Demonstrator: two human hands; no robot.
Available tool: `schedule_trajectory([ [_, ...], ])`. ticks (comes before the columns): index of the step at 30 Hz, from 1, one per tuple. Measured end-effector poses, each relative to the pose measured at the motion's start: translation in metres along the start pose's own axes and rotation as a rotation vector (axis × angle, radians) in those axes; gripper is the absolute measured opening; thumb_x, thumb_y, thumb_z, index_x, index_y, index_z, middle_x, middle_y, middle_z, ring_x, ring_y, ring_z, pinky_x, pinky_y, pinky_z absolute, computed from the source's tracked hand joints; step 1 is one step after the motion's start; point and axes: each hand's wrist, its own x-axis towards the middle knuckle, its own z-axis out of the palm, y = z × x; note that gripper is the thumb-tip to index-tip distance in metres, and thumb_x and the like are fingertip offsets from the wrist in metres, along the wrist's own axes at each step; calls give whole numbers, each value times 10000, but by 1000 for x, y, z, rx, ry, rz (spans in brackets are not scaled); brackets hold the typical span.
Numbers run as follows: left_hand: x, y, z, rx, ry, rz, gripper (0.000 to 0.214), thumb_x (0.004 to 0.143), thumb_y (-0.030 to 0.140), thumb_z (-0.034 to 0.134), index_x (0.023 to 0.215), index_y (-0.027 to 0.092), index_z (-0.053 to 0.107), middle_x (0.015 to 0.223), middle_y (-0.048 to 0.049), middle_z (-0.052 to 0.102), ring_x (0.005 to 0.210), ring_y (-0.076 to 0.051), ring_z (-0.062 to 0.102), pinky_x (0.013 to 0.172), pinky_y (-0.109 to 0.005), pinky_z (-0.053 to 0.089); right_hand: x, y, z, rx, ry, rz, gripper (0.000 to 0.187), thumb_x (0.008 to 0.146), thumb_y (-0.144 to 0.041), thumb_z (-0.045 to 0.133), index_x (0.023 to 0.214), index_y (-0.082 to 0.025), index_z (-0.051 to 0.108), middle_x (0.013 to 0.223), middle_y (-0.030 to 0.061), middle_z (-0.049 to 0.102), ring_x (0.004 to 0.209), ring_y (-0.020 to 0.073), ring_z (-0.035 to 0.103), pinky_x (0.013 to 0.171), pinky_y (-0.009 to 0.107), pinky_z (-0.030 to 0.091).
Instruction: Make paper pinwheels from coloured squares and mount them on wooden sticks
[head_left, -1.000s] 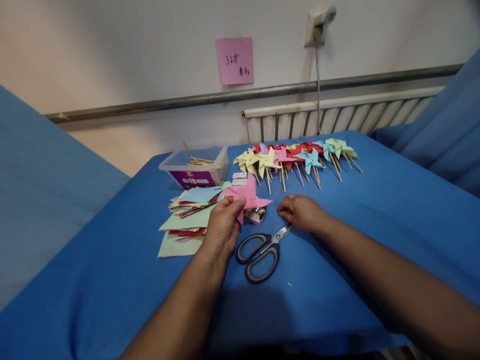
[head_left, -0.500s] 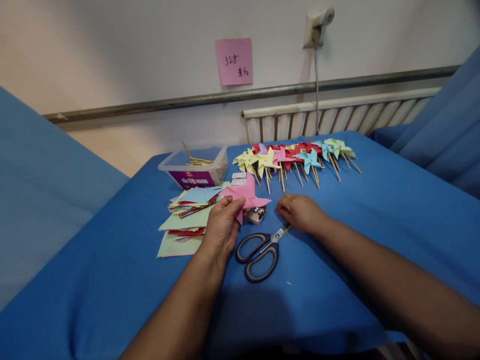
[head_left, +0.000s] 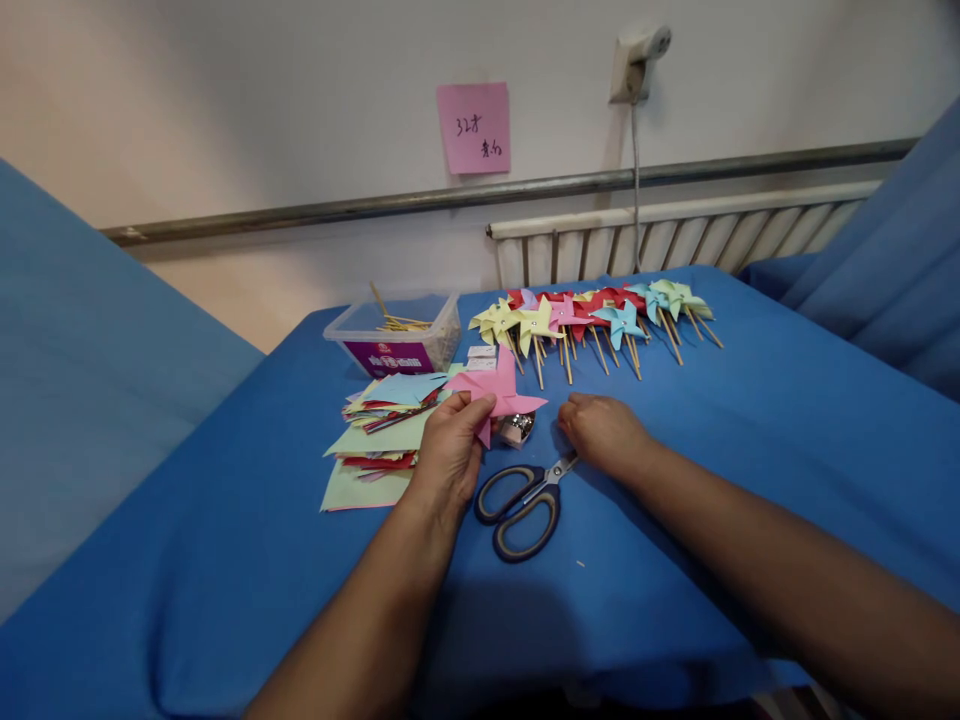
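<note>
My left hand grips a folded pink paper pinwheel just above the blue table. My right hand rests knuckles-up on the cloth to the right of it, fingers curled and pinched on something I cannot make out. Black-handled scissors lie shut between my wrists, their blades reaching under my right hand. A small shiny metal thing sits under the pinwheel.
A messy stack of coloured paper squares lies left of my left hand. Behind it is a clear tub with wooden sticks. A row of finished pinwheels on sticks lines the far edge. Radiator and pink note on the wall.
Both hands stay almost still; my right hand has crept slightly left toward the pinwheel. The view shifted a little.
</note>
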Motion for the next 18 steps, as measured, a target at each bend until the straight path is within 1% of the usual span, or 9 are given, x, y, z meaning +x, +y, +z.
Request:
schedule_trajectory([
  [6, -2, -1, 0, 27, 26, 18, 230, 557, 209, 808, 683, 129, 633, 592, -4, 618, 511, -92, 521, 534, -218, 430, -1, -3, 4, -3, 17, 68, 225, 923, -213, 456, 899, -159, 673, 898, 113, 672, 754, 212, 635, 621, 303, 384],
  [9, -1, -4, -1, 65, 56, 52, 253, 548, 234, 809, 698, 127, 635, 596, 4, 617, 520, -89, 520, 534, -209, 415, -1, -1, 4, 48, 37, 68, 208, 909, -209, 473, 875, -166, 673, 886, 102, 682, 748, 208, 637, 618, 297, 386],
  [11, 0, -5, -2, 112, 75, 92, 264, 547, 256, 807, 701, 129, 634, 601, 12, 612, 521, -85, 513, 526, -203, 400, -2, 2, 3, 112, 76, 74, 187, 895, -205, 496, 863, -171, 677, 885, 95, 689, 754, 205, 639, 627, 293, 398],
  [13, 1, -7, -3, 184, 89, 143, 264, 550, 274, 803, 694, 133, 633, 587, 26, 596, 504, -76, 488, 504, -196, 374, -3, 3, 0, 222, 179, 84, 158, 881, -199, 524, 862, -179, 680, 881, 81, 694, 764, 199, 640, 651, 289, 422],
  [16, 1, -9, -3, 312, 88, 214, 248, 579, 300, 788, 686, 141, 630, 567, 38, 577, 485, -69, 457, 483, -193, 349, -7, -1, -7, 503, 438, 66, 124, 878, -214, 561, 867, -192, 682, 829, 46, 688, 738, 170, 636, 673, 276, 464],
  [18, -1, -11, -1, 385, 71, 249, 235, 607, 314, 770, 687, 144, 628, 581, 32, 587, 499, -77, 472, 492, -198, 362, -12, -9, -11, 697, 580, 12, 96, 869, -227, 592, 876, -199, 683, 805, 26, 684, 713, 151, 633, 659, 261, 482],
])
